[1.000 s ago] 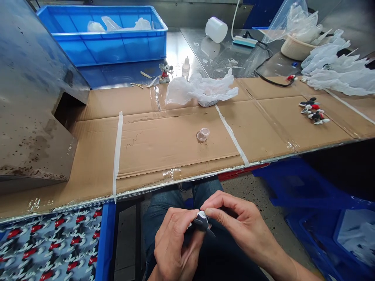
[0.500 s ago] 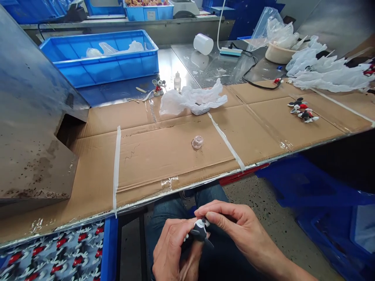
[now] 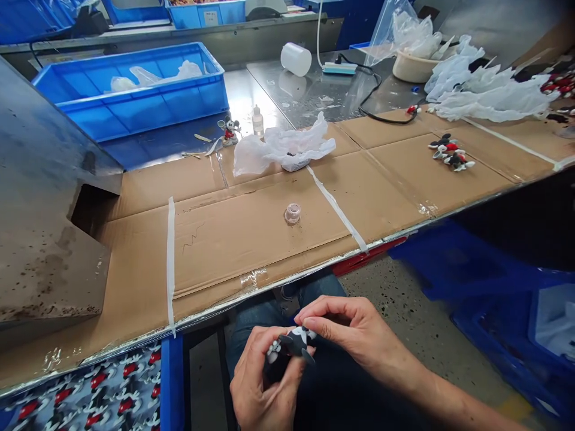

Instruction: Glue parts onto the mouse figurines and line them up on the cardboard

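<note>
Above my lap, in front of the bench edge, my left hand [image 3: 265, 377] is closed around a small black-and-white mouse figurine [image 3: 296, 342]. Its round dark ears point down and toward me, and a white, flower-like part shows by my left fingers. My right hand [image 3: 345, 326] pinches at the figurine's face end with thumb and forefinger. Whether a tiny piece sits between those fingertips is hidden. On the cardboard beyond my hands stands a small clear round pot [image 3: 292, 214].
A crumpled white plastic bag [image 3: 287, 146], a dropper bottle [image 3: 257, 123] and a standing mouse figurine [image 3: 229, 130] are farther back. More figurines [image 3: 450, 153] lie right. A blue crate [image 3: 139, 108] stands back left, a metal housing [image 3: 49, 221] left, a figurine tray [image 3: 171, 383] lower left.
The view has shifted, so the bench things sit a little further left. My left hand has turned the figurine slightly, showing more of its white part. Both hands keep their hold.
</note>
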Tool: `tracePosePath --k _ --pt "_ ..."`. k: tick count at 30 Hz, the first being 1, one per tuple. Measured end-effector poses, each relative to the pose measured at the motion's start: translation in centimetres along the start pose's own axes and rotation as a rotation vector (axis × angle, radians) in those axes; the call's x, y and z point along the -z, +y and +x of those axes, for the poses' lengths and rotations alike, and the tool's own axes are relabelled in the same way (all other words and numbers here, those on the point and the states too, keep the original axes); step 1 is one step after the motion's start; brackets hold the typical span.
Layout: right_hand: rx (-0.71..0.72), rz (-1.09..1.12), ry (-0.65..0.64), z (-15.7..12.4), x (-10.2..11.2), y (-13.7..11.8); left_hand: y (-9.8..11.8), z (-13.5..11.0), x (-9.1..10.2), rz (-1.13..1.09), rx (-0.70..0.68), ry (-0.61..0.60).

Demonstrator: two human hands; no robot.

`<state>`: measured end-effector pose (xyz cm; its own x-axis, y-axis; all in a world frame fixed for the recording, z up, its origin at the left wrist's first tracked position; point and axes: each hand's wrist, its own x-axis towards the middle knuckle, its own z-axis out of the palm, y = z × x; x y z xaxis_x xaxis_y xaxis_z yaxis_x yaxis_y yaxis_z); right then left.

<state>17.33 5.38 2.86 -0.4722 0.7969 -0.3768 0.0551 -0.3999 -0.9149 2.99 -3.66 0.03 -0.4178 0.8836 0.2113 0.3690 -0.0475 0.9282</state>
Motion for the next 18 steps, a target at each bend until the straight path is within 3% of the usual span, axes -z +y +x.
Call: tracePosePath --k 4,11,14,18 --pt "0.035 -0.01 -0.025 -0.1 0.0 0.0 0.0 -0.1 -0.2 -0.008 0.002 -0.007" --pt "0.144 -0.011 -0.027 -0.7 -0.4 0.7 0.3 -0.6 -0.4 0.014 -0.147 -0.029" --pt "0.103 0.096 -0.051 -0.8 -0.3 1.1 0.2 -0.3 -0.5 0.023 -0.282 -0.008" --pt "0.181 0.144 -0.037 -1.1 -0.1 1.7 -0.1 0.7 -0.5 0.173 -0.565 0.052"
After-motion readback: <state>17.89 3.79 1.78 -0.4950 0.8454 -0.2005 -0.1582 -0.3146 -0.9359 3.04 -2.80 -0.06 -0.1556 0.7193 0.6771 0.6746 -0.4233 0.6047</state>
